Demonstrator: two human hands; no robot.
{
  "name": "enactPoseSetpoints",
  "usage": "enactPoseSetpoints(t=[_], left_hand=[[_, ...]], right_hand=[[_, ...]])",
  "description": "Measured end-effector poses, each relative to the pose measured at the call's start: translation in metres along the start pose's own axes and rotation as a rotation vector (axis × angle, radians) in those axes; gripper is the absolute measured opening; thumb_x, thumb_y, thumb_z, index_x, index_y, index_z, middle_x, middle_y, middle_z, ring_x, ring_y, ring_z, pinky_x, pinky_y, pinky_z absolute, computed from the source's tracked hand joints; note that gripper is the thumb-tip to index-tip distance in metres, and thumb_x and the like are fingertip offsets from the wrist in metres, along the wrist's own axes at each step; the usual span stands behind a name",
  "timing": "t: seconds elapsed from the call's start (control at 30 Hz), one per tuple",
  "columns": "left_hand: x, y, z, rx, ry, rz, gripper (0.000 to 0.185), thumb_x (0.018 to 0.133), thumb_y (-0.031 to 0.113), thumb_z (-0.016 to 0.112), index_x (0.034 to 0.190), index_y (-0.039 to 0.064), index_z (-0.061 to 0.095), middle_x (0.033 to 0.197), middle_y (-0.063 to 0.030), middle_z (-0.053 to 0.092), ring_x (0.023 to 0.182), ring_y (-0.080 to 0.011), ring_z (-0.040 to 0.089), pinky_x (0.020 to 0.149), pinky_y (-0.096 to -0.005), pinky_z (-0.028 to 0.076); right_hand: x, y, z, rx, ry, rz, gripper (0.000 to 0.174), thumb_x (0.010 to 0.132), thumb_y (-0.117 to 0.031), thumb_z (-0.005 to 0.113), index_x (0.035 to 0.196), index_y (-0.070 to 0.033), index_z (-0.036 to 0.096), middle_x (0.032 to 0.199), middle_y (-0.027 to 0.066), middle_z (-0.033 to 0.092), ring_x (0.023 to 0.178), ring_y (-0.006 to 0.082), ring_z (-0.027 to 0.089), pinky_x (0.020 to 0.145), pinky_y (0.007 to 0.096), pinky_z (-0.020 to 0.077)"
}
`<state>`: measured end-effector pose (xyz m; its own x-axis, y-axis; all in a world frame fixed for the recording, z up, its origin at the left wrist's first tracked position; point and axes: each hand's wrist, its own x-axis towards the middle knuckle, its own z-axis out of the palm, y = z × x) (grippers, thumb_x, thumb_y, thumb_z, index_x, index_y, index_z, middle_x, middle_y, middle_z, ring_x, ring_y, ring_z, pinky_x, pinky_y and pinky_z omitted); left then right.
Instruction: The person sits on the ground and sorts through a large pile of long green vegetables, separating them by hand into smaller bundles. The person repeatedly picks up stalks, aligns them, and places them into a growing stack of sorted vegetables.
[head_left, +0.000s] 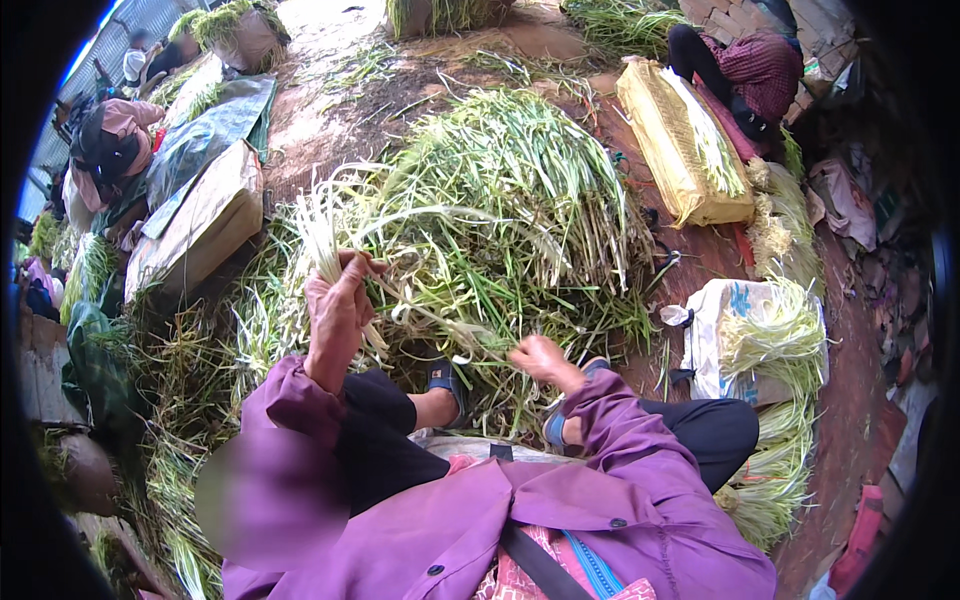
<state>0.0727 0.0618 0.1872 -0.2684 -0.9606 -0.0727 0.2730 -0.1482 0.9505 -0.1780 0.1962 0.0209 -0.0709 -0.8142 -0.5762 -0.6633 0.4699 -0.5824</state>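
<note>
My left hand (337, 311) is raised in front of me and closed around a bunch of pale leafy vegetable stalks (319, 232), their white ends pointing up and away. A thin, limp strand (416, 304) runs from that bunch down towards my right hand. Lower and to the right, my right hand (546, 361) has its fingers curled on the strand's far end. Between and beyond my hands lies a large heap of long green vegetable stalks (517, 187), with tangled loose leaves (442, 277) on its near side.
At right, a white sack (705, 341) bears trimmed pale stalks (772, 337), and more bundles (772, 480) line the floor. A yellow woven bale (660, 142) stands farther off by a seated person (757, 75). Left are a pale bale (202, 217) and another person (112, 142).
</note>
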Motion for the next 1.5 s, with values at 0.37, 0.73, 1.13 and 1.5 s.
enactPoseSetpoints(t=[0.37, 0.73, 1.13, 1.5], left_hand=[[0.009, -0.011, 0.000, -0.004, -0.058, -0.063, 0.011, 0.086, 0.013, 0.052, 0.086, 0.002, 0.055, 0.072, -0.0078, 0.064, 0.036, -0.0022, 0.038, 0.032, -0.0181, 0.028], [0.006, -0.013, -0.010, -0.168, 0.089, -0.055, 0.022, 0.086, 0.023, 0.056, 0.096, 0.003, 0.053, 0.085, -0.0141, 0.063, 0.034, -0.0038, 0.033, 0.031, -0.0200, 0.029], [-0.017, -0.035, 0.020, -0.111, -0.099, -0.238, 0.023, 0.086, 0.022, 0.056, 0.096, 0.001, 0.057, 0.080, -0.0096, 0.064, 0.035, -0.0021, 0.034, 0.032, -0.0187, 0.028], [-0.002, -0.025, 0.001, -0.317, 0.199, 0.008, 0.013, 0.087, 0.015, 0.053, 0.083, 0.003, 0.055, 0.069, -0.0121, 0.063, 0.032, -0.0041, 0.035, 0.029, -0.0190, 0.028]], right_hand=[[0.023, -0.113, -0.010, 0.369, 0.034, -0.670, 0.064, 0.071, -0.033, 0.069, 0.122, -0.003, 0.045, 0.117, 0.0121, 0.052, 0.105, 0.0251, 0.051, 0.087, 0.0346, 0.0422], [-0.013, -0.115, 0.004, 0.645, -0.235, -0.438, 0.026, 0.090, -0.023, 0.046, 0.082, 0.000, 0.057, 0.063, 0.0023, 0.055, 0.059, 0.0089, 0.055, 0.053, 0.0235, 0.0469], [-0.018, -0.130, -0.009, 0.675, -0.115, -0.474, 0.039, 0.090, -0.035, 0.046, 0.069, -0.003, 0.054, 0.054, -0.0007, 0.049, 0.047, 0.0060, 0.043, 0.042, 0.0233, 0.0352], [-0.045, -0.105, 0.004, 0.610, 0.189, -0.672, 0.036, 0.092, -0.032, 0.042, 0.082, -0.003, 0.060, 0.058, -0.0051, 0.047, 0.050, 0.0050, 0.039, 0.042, 0.0217, 0.0289]])
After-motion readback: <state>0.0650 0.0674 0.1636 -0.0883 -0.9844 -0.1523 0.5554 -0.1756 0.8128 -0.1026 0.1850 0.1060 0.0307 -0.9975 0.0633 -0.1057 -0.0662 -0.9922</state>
